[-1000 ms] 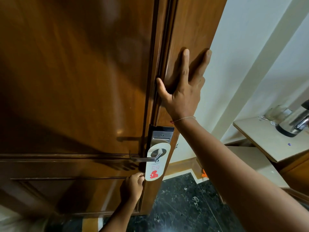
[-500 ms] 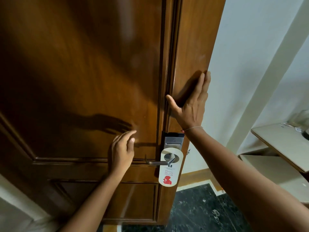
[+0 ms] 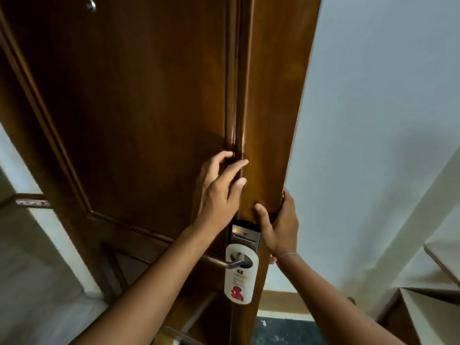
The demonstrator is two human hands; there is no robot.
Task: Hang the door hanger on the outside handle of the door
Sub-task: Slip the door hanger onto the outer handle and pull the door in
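Both hands are resting on the door [image 3: 139, 100], and neither is touching the door hanger [image 3: 241, 275]. The hanger is dangling by its cut-out from the lever handle [image 3: 224, 263], just below the metal lock plate [image 3: 245, 235], its printed face with the red figure turned outward. The left hand [image 3: 219, 192] is lying against the panel with fingers loosely spread, grasping nothing, most likely to steady the door. The right hand [image 3: 280, 225] is wrapping around the door's free edge just above the lock, thumb on the near face and fingers out of sight behind it, probably to keep the door from swinging. Judging by how the card is sitting, the hanging itself looks done; what is left seems to be guiding the door. Whether this handle is the outside one is not clear here.
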